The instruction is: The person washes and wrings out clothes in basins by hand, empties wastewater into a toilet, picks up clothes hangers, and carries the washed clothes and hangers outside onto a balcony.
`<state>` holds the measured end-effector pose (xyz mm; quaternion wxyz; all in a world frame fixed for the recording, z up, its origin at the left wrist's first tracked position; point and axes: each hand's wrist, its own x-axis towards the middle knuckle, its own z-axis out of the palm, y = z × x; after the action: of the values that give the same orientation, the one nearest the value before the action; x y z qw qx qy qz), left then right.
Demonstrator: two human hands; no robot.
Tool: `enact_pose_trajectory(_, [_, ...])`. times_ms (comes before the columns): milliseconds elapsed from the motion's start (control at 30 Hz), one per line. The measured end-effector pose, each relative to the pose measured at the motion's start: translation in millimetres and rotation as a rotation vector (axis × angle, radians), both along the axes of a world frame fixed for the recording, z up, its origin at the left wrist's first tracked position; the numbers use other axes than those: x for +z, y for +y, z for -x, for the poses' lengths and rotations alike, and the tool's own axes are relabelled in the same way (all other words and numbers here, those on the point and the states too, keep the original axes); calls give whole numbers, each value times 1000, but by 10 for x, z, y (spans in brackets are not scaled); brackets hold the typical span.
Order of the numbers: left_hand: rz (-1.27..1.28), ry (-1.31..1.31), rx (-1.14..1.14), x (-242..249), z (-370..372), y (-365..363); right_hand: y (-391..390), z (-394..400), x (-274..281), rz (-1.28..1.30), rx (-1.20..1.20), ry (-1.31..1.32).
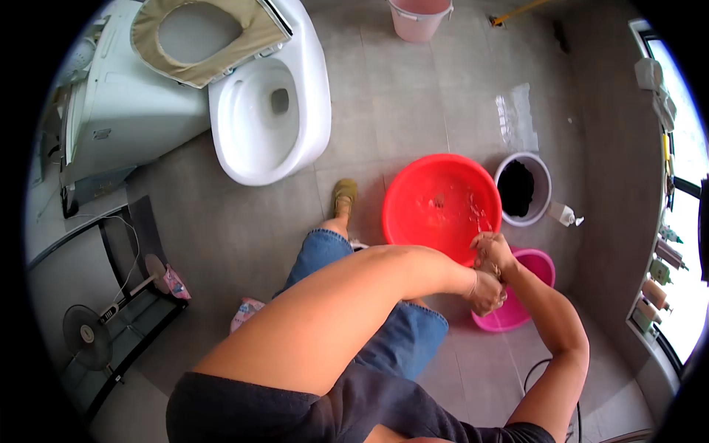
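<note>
Over the right rim of a red basin (pixel 421 214), my two hands are held close together with fingers curled. My right hand (pixel 493 249) is farther forward, closed at the basin's edge. Just behind it, my left hand (pixel 487 292) is closed too, above the left side of a pink basin (pixel 526 310). Whatever is between the fingers is hidden. Water streaks fall from near my right hand into the red basin, which holds some clear water. Beside it stands a pale purple bucket (pixel 545 193) with dark cloth (pixel 515 189) inside.
A white pump bottle (pixel 563 214) lies by the bucket. Wet floor (pixel 521 122) shines beyond. A toilet (pixel 314 111) and a pale pink bucket (pixel 419 22) are farther off. Several bottles line the window sill at right (pixel 657 295). A fan (pixel 87 332) is at left.
</note>
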<state>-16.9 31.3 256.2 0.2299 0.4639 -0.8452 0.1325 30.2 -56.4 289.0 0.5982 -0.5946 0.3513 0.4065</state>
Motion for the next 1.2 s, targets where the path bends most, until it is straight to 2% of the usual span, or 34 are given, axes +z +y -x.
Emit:
enact_pose_trajectory(200, [-219,-261,-128,748,-352,151,138,-126,429,193,0,-47])
enact_pose_trajectory(300, [-312,-248,-239,975,-315,95,179,-81,631,281,-43,-103])
enact_pose_trajectory(433, [-363,-331,-147,1185,-256,191,88,-16,827,336,-19,-141])
enact_pose_trajectory(500, [-322,-314,-82,1231,-295,293,-55,-28,977,203,-59,-59])
enact_pose_trajectory(567, [-253,-288,6,1271,-361,371,-268,48,1055,45,-297,14])
enact_pose_trajectory(600, [-196,-264,54,1286,-393,383,-369,149,1085,-85,-492,4])
enact_pose_trajectory(633, [-131,-241,108,1324,-417,404,-466,233,1071,-158,-553,-75])
enact_pose_trajectory(700, [52,-168,232,1402,-419,399,-320,354,1531,-356,-605,-280])
enact_pose_trajectory(767, [275,-37,352,1550,-422,399,-147,474,1953,-580,-470,-464])
enact_pose_trajectory(800, [352,59,415,1697,-383,444,-231,595,1845,-555,-490,-498])
enact_pose_trajectory(833, [357,193,502,1907,-354,551,-347,641,1716,-574,-373,-625])
enact_pose_trajectory(900, [141,614,791,2428,-47,850,-392,689,1667,-686,-567,-583])
enact_pose_trajectory(933, [1,846,981,2468,56,795,-389,691,1644,-734,-706,-522])
enact_pose_trajectory(967, [201,1109,812,2616,7,913,-335,713,1681,-750,-729,-536])
enact_pose_trajectory(1033, [114,1416,892,2146,-58,737,-83,746,1881,-661,-478,-814])
enact_pose_trajectory(1067, [176,1371,807,2254,-123,899,257,856,2347,-592,-554,-814])
enact_pose_trajectory(1100, [316,1330,555,2917,-25,1427,559,960,2760,-520,-631,-810])
enact_pose_trajectory(1133, [203,1423,589,2944,-49,1579,633,980,2795,-584,-697,-808])
enact_pose_trajectory(1167, [90,1518,619,2899,-62,1724,841,1012,2858,-489,-651,-878])
enact_pose_trajectory(1200, [155,1723,486,3029,-19,1971,1109,1051,2989,-390,-609,-943])
